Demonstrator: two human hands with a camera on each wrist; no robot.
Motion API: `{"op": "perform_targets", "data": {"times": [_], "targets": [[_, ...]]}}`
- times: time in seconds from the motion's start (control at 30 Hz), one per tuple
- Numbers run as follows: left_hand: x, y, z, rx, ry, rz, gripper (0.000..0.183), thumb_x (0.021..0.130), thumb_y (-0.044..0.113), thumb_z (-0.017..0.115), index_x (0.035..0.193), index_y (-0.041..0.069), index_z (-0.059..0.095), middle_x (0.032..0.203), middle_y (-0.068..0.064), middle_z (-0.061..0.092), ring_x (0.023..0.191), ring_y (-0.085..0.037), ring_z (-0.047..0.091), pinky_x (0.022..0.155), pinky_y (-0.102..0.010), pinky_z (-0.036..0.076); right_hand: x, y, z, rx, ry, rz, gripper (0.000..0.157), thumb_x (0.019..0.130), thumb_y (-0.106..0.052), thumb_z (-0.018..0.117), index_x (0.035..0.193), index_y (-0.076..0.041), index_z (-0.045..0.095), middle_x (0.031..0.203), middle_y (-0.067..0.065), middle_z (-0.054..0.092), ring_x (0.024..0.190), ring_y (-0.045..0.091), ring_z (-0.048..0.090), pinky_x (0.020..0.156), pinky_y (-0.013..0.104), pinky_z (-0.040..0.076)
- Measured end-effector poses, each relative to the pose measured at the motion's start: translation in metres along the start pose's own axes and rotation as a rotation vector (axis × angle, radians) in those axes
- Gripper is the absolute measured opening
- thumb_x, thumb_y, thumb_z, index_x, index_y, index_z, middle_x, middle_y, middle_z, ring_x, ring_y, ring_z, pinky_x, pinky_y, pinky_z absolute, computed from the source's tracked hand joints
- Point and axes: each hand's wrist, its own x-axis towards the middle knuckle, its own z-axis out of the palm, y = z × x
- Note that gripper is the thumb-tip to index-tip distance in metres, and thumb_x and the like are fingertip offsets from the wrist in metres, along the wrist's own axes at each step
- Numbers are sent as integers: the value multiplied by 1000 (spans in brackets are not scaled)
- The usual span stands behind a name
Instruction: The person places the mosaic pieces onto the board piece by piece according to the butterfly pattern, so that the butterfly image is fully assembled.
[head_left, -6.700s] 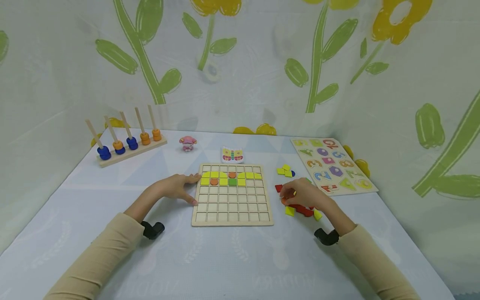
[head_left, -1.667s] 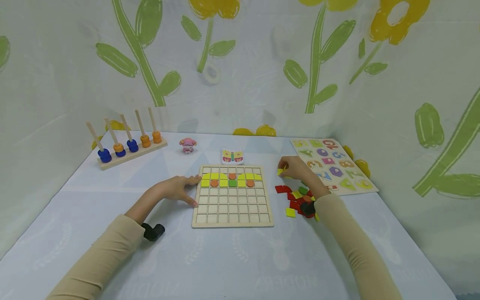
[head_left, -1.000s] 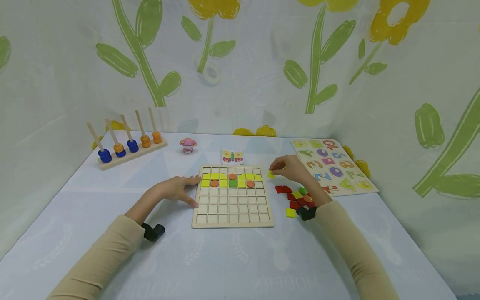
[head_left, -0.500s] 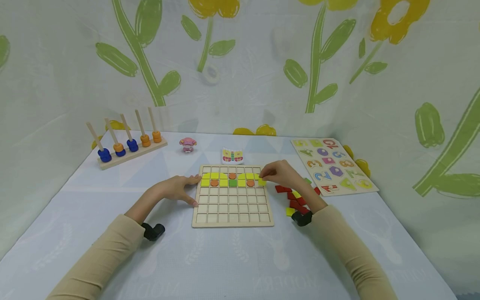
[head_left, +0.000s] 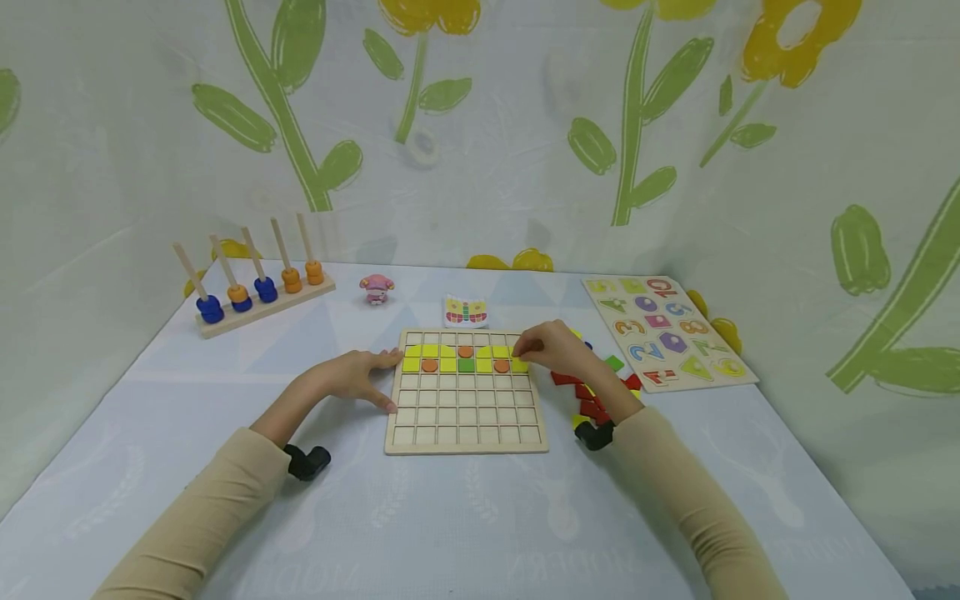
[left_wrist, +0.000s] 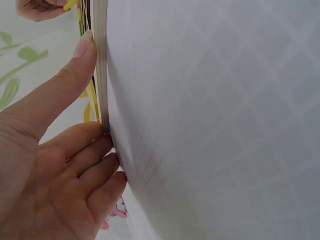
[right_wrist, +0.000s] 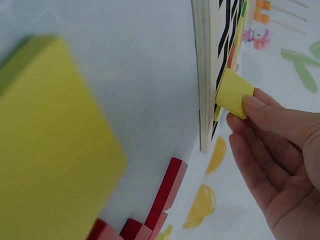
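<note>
Since a second ago, the right hand (head_left: pixel 553 346) has carried its yellow tile (right_wrist: pixel 233 93) from beside the grid board (head_left: pixel 467 414) to over its right edge. Far left on the counter (head_left: pixel 442 525) is a peg stand (head_left: pixel 262 311) with blue and orange beads. Next comes the left hand (head_left: pixel 348 375), thumb and fingers spread apart, touching the board's left edge; behind it sits a pink figurine (head_left: pixel 377 288). Yellow, orange and green pieces lie in the board's second and third rows, and a butterfly card (head_left: pixel 466 312) is just behind, its details too small to make out. Thumb and fingertips of the right hand pinch the tile, tilted, at the third row's right end; I can't tell whether it is seated. Loose pieces (head_left: pixel 588 406) are partly hidden by the right forearm. Farthest right, a number board (head_left: pixel 673 360) shows a readable 10, 3 and 8. Pale lettering near the counter's front is too faint to read surely, and both sleeves are cut off below.
</note>
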Motion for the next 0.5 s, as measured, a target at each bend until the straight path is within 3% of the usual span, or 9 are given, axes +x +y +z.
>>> {"op": "perform_targets", "data": {"times": [0.5], "targets": [[2, -3, 0, -2, -10, -8, 100, 75, 46, 79, 152, 10, 26, 155, -20, 21, 142, -42, 18, 111, -59, 21, -3, 3, 6, -36, -16, 44, 12, 84, -3, 73, 95, -6, 77, 92, 2, 72, 84, 16, 64, 73, 26, 55]]}}
